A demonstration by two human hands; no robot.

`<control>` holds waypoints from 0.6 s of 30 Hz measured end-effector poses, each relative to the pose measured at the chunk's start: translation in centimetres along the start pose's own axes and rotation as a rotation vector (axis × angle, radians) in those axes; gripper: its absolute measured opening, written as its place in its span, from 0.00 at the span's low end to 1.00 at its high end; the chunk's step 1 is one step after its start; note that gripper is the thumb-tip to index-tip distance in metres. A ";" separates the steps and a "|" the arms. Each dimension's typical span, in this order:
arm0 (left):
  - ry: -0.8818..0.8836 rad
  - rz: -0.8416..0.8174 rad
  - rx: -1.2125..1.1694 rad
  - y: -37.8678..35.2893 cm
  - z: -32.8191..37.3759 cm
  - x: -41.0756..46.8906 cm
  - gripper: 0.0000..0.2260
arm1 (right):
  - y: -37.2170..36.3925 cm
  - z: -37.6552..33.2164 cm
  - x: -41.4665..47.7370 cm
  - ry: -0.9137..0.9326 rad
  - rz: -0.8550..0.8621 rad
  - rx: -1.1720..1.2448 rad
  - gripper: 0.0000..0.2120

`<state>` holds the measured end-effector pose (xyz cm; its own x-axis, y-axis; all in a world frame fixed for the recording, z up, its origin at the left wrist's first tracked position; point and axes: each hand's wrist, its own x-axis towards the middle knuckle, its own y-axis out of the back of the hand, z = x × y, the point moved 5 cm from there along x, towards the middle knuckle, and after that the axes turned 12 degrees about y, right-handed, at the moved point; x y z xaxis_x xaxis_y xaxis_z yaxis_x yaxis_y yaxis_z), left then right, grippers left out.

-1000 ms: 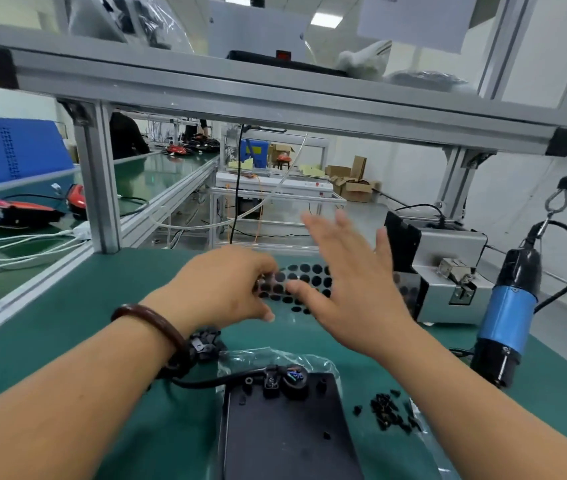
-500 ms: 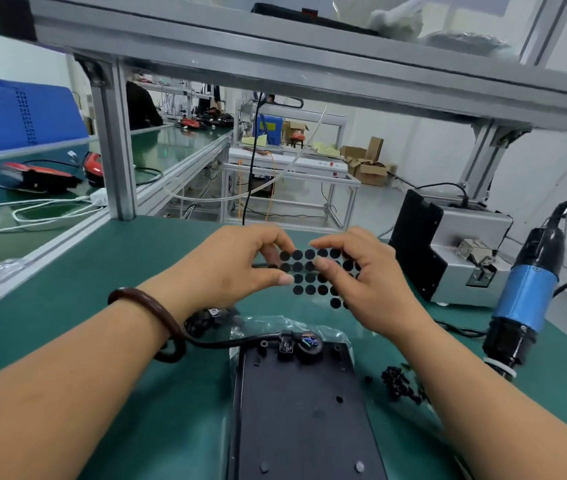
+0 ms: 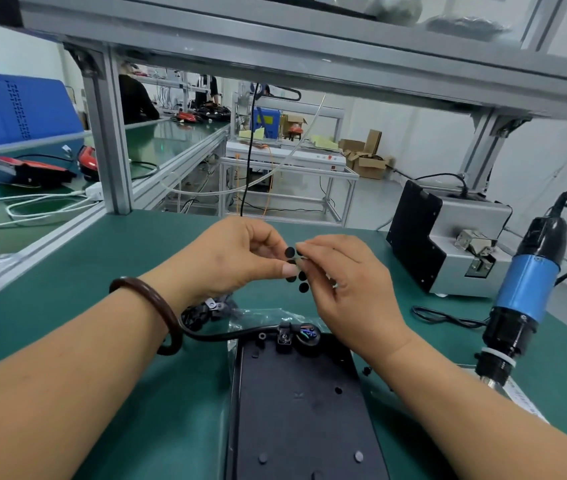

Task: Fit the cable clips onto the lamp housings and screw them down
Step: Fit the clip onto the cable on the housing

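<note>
Lamp housing (image 3: 303,410) below left hand (image 3: 237,261) and right hand (image 3: 341,282), both pinch-tight on apparent dot sheet (image 3: 290,252), screwdriver (image 3: 528,289) beside.

Your left hand (image 3: 237,261) and right hand (image 3: 341,282) meet above the green bench (image 3: 67,271), the fingertips of both pinching a cluster of small black dots (image 3: 290,252) between them. A dark bracelet (image 3: 150,306) circles your left wrist. Below your hands the black lamp housing (image 3: 303,410) lies flat, its cable (image 3: 226,336) curving off to the left and a cable clip (image 3: 284,336) sitting at its far edge. At your right a blue electric screwdriver (image 3: 524,292) hangs tip down, near a grey screw feeder (image 3: 448,237)
</note>
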<state>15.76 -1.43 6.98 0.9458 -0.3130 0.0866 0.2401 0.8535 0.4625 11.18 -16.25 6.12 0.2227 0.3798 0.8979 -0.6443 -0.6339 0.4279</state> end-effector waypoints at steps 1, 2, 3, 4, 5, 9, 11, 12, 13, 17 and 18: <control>0.004 -0.019 -0.023 -0.1 -0.1 0.0 0.07 | 0.0 0.1 -0.1 -0.009 -0.006 -0.005 0.08; 0.005 -0.030 -0.038 -0.2 -0.1 0.0 0.07 | 0.1 0.1 -0.2 -0.011 -0.011 -0.008 0.08; 0.005 -0.033 -0.045 -0.3 -0.1 0.0 0.07 | 0.1 0.1 -0.2 -0.007 -0.012 -0.009 0.07; 0.008 -0.030 -0.053 -0.3 -0.1 0.0 0.07 | 0.1 0.0 -0.2 -0.002 -0.013 -0.008 0.07; 0.013 -0.022 -0.062 -0.3 -0.2 0.0 0.07 | 0.0 0.0 -0.2 0.006 -0.018 -0.005 0.07; 0.020 0.031 -0.037 0.0 -0.4 0.1 0.09 | -0.1 0.2 -0.1 0.008 -0.063 0.017 0.06; 0.007 0.021 -0.043 -0.1 -0.3 0.1 0.09 | -0.2 0.2 0.0 -0.005 -0.071 0.024 0.06; -0.001 0.002 -0.055 -0.2 -0.2 0.1 0.08 | -0.1 0.2 0.0 -0.009 -0.072 0.028 0.06; -0.006 -0.021 -0.068 -0.2 -0.2 0.0 0.07 | -0.1 0.2 0.0 -0.013 -0.073 0.034 0.06; -0.012 -0.105 -0.051 -0.3 0.0 -0.4 0.04 | 0.1 0.3 0.2 -0.020 -0.085 0.042 0.06; -0.018 -0.093 -0.022 -0.3 0.1 -0.4 0.05 | 0.1 0.3 0.2 -0.021 -0.094 0.043 0.06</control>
<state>15.28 -1.61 6.87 0.9151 -0.3988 0.0604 0.3316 0.8291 0.4501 11.34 -16.46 6.40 0.2965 0.4252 0.8551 -0.5878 -0.6245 0.5143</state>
